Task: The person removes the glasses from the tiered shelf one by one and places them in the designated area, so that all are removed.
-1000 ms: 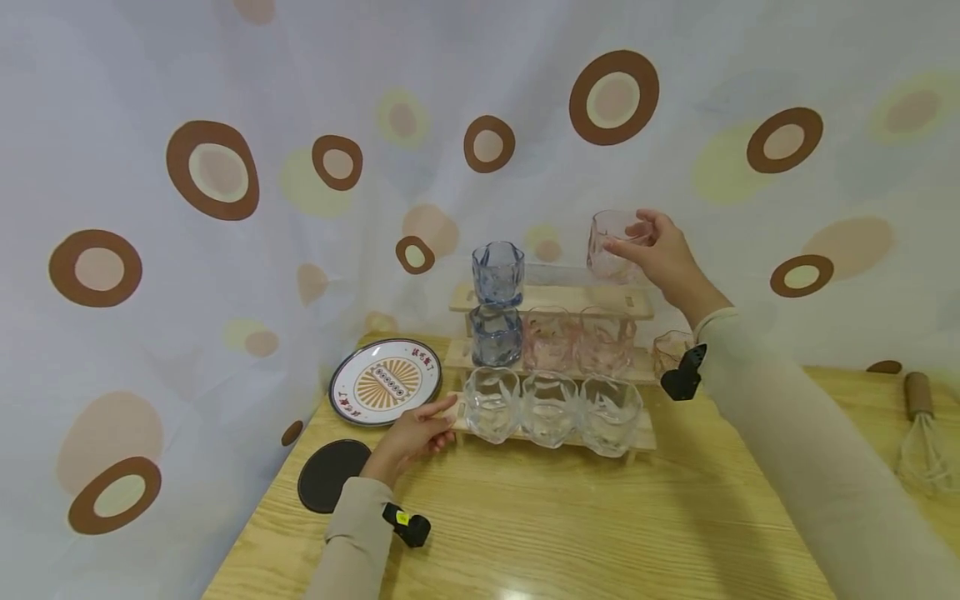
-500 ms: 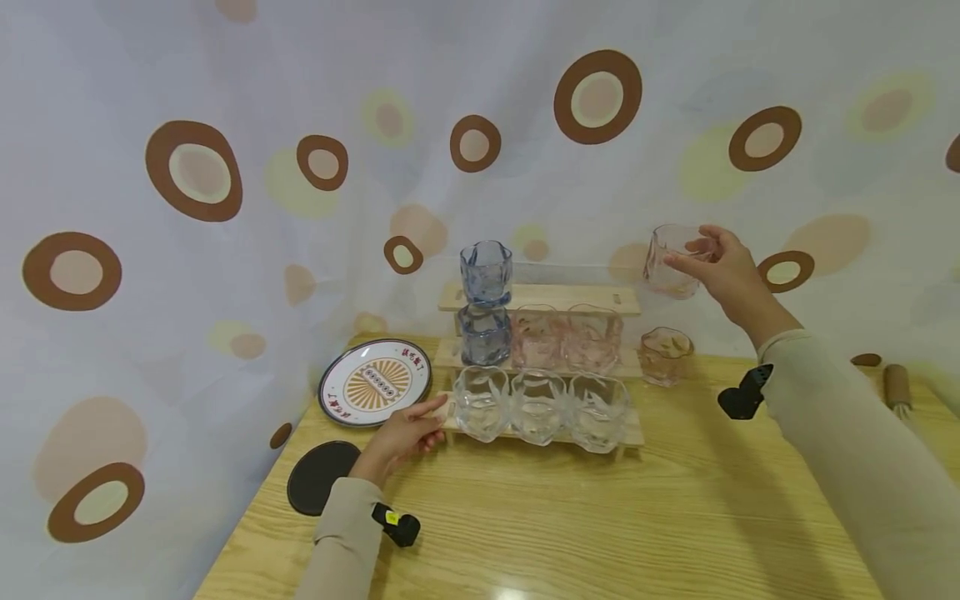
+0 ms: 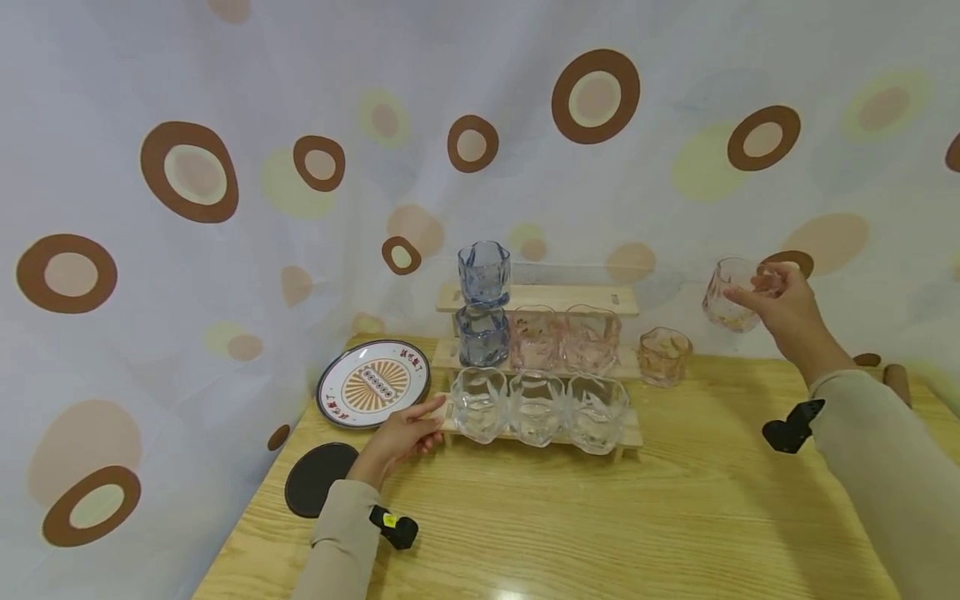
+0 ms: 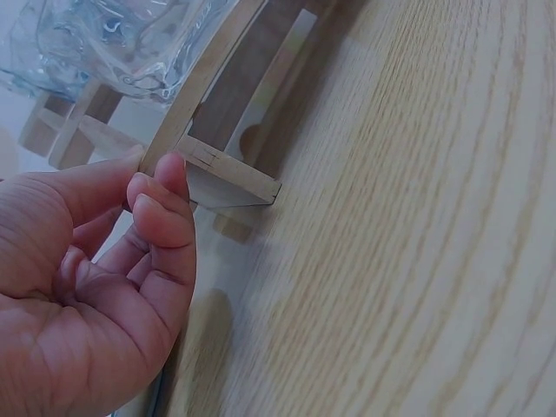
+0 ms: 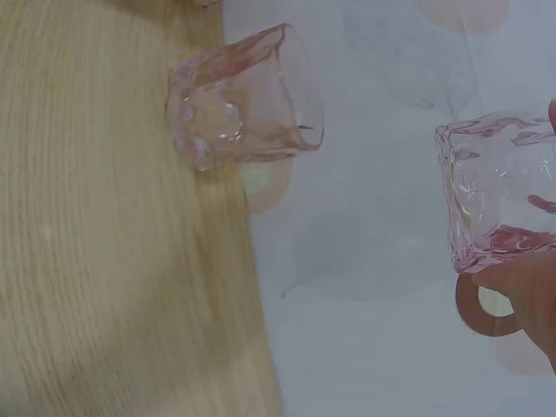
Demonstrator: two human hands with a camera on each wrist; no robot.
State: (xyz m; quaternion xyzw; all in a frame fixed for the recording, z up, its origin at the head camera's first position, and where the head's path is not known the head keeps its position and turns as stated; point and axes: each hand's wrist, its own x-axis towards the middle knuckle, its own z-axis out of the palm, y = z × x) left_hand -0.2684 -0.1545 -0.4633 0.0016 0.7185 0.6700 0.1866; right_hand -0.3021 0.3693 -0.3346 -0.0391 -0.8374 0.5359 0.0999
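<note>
Right hand pinches a raised pink glass, right of the rack and apart from it; left hand grips the rack's left front end. Recommended: firm finger pressure (the walls look slick), level carriage, clearance from the standing glass nearby

Plate: red Chinese characters in two groups on white band, upper right and lower left in head view. Upper-right group ends in what looks like 了; remaining strokes too small to read surely. Lower-left group likewise too small. Slanted banner across orange rays at centre: row of dark round marks, illegible. Yellow label on black left-wrist camera: any print too small to tell.
</note>
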